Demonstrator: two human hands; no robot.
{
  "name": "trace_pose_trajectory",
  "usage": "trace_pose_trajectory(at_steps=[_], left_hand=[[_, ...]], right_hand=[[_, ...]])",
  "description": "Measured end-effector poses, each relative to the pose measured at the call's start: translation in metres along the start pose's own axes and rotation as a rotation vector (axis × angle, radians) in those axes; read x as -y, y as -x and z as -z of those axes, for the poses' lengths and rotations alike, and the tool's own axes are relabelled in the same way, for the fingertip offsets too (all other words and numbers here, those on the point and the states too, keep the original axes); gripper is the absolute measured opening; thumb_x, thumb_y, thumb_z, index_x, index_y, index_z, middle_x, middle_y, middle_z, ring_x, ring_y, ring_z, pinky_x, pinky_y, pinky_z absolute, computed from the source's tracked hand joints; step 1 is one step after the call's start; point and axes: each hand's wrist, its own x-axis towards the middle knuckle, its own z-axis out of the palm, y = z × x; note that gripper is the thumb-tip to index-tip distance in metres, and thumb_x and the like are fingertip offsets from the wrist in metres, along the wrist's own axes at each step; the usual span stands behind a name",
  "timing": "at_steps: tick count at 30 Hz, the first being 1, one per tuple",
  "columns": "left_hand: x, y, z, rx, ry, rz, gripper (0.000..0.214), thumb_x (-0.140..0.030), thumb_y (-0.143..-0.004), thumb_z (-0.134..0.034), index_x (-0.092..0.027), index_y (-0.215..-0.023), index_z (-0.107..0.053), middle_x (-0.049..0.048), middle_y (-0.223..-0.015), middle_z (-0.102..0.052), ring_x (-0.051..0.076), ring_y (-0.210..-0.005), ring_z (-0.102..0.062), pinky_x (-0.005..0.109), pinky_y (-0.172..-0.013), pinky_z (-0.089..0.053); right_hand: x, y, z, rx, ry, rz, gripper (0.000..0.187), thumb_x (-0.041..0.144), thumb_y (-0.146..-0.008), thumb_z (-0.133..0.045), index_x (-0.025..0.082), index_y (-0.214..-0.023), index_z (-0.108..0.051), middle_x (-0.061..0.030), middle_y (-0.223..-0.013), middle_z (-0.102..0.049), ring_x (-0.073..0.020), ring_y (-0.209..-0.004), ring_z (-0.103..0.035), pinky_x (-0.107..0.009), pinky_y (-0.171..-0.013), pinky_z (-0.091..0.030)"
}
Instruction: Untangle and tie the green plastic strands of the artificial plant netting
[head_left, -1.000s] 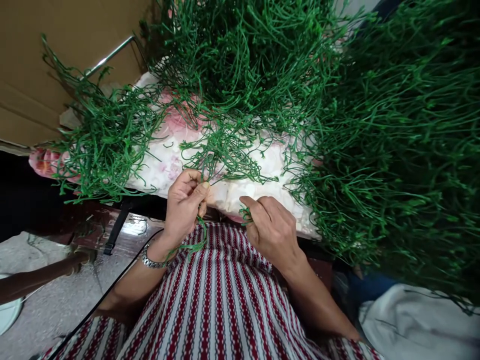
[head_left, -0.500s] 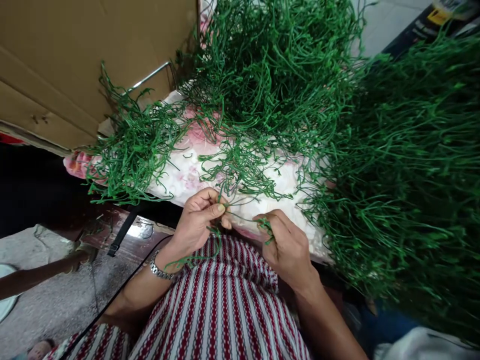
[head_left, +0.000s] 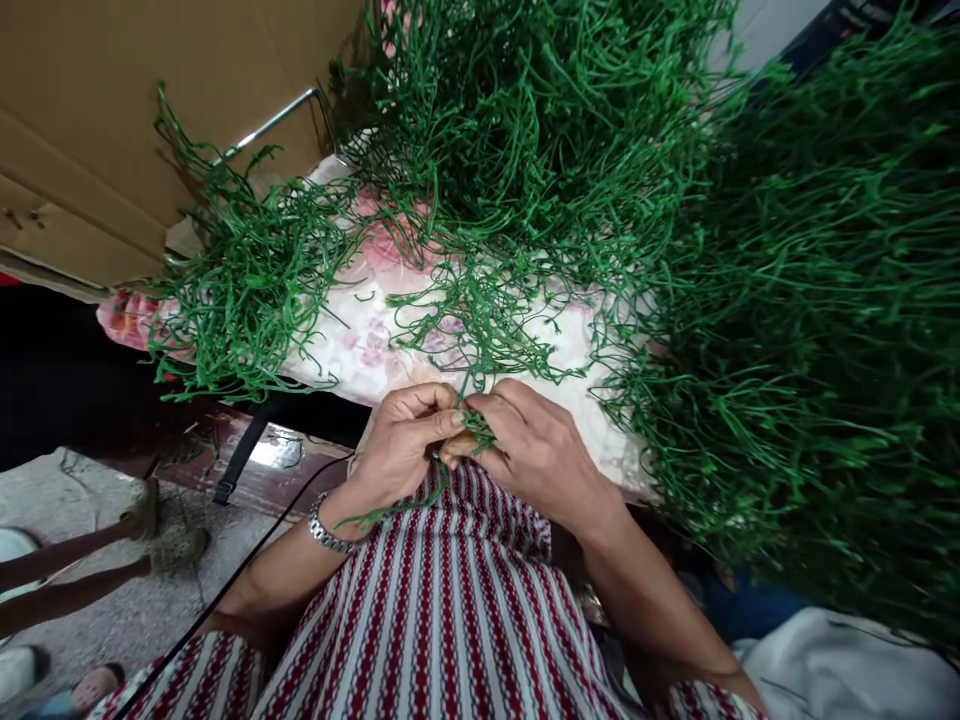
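Observation:
My left hand [head_left: 409,440] pinches a thin green stem between thumb and fingers, and its tail [head_left: 405,507] trails below the palm towards the wristwatch. Close against it, my right hand [head_left: 544,455] is closed on a small tuft of green stems [head_left: 478,430]. The fingertips of both hands meet or nearly meet, partly hiding what lies between them. Just beyond them, loose branched green stems [head_left: 480,330] lie on a white flowered cloth [head_left: 349,370].
A large heap of stems [head_left: 540,130] stands at the back, another [head_left: 825,330] fills the right side, and a smaller pile [head_left: 240,290] lies left. Behind that are a cardboard sheet [head_left: 180,60] and a metal bar [head_left: 270,127]. Another person's legs [head_left: 82,590] show at lower left.
My right hand has moved left, from pulling a strand out sideways to meeting my left hand. The view has shifted slightly, and more of the other person's legs shows.

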Motion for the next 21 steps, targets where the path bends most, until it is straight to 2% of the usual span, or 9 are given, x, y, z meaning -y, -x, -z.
trace_pose_trajectory(at_steps=[4,6,8,10,12,16,18,21], left_hand=[[0.006,0.000,0.003,-0.002,-0.114,-0.056,0.021,-0.026,-0.070,-0.066,-0.014,-0.062,-0.051,-0.0047,-0.053,-0.046,0.004,-0.038,-0.038,0.016,-0.037,-0.030],[0.005,0.000,0.004,-0.022,-0.282,-0.125,0.017,-0.025,-0.072,-0.064,-0.014,-0.065,-0.053,-0.0036,-0.058,-0.048,0.004,-0.044,-0.039,0.017,-0.042,-0.031],[0.001,0.002,0.005,0.007,-0.493,-0.164,0.013,-0.023,-0.076,-0.059,-0.014,-0.068,-0.054,-0.0021,-0.063,-0.048,0.007,-0.055,-0.042,0.018,-0.051,-0.034],[-0.007,0.003,0.005,0.091,-0.684,-0.156,0.014,-0.022,-0.078,-0.054,-0.013,-0.067,-0.055,-0.0010,-0.064,-0.048,0.009,-0.060,-0.042,0.019,-0.056,-0.034],[-0.014,0.003,0.007,0.207,-0.794,-0.133,0.019,-0.021,-0.079,-0.051,-0.013,-0.062,-0.054,-0.0014,-0.059,-0.044,0.009,-0.057,-0.038,0.020,-0.053,-0.030],[-0.021,0.002,0.010,0.463,-0.800,-0.116,0.027,-0.026,-0.080,-0.049,-0.015,-0.055,-0.052,-0.0006,-0.054,-0.041,0.011,-0.054,-0.036,0.022,-0.052,-0.030],[-0.021,0.002,0.010,0.512,-0.824,-0.181,0.033,-0.029,-0.079,-0.050,-0.017,-0.049,-0.047,-0.0009,-0.050,-0.039,0.012,-0.053,-0.036,0.023,-0.052,-0.032],[-0.024,0.007,0.008,0.601,-0.883,-0.228,0.039,-0.026,-0.078,-0.052,-0.017,-0.042,-0.039,-0.0029,-0.045,-0.032,0.010,-0.046,-0.031,0.023,-0.047,-0.031]], right_hand=[[-0.004,0.003,-0.007,0.043,-0.016,-0.045,0.008,0.018,-0.082,-0.046,0.015,-0.083,-0.053,-0.0045,-0.076,-0.052,-0.0146,-0.070,-0.048,-0.027,-0.065,-0.043],[-0.005,0.006,-0.005,0.076,-0.018,-0.034,0.008,0.013,-0.079,-0.043,0.016,-0.077,-0.051,-0.0031,-0.072,-0.050,-0.0139,-0.068,-0.046,-0.026,-0.063,-0.041],[-0.007,0.008,-0.002,0.120,-0.040,0.000,0.013,0.007,-0.076,-0.041,0.016,-0.076,-0.050,-0.0029,-0.071,-0.050,-0.0137,-0.067,-0.045,-0.026,-0.062,-0.039],[-0.009,0.008,0.003,0.168,-0.067,0.039,0.017,0.005,-0.072,-0.038,0.016,-0.076,-0.049,-0.0034,-0.072,-0.051,-0.0136,-0.067,-0.045,-0.025,-0.061,-0.038],[-0.010,0.007,0.008,0.211,-0.092,0.078,0.018,0.004,-0.070,-0.036,0.017,-0.074,-0.048,-0.0033,-0.071,-0.051,-0.0134,-0.065,-0.044,-0.025,-0.059,-0.037],[-0.011,0.003,0.015,0.309,-0.252,0.247,0.018,0.004,-0.065,-0.034,0.019,-0.066,-0.044,-0.0012,-0.066,-0.050,-0.0124,-0.062,-0.043,-0.024,-0.059,-0.036],[-0.010,0.001,0.017,0.359,-0.377,0.332,0.018,0.005,-0.066,-0.034,0.020,-0.065,-0.044,0.0001,-0.064,-0.051,-0.0116,-0.062,-0.044,-0.023,-0.059,-0.036],[-0.008,0.000,0.018,0.472,-0.563,0.377,0.021,0.007,-0.074,-0.034,0.020,-0.062,-0.044,0.0028,-0.058,-0.049,-0.0093,-0.057,-0.044,-0.021,-0.057,-0.036]])
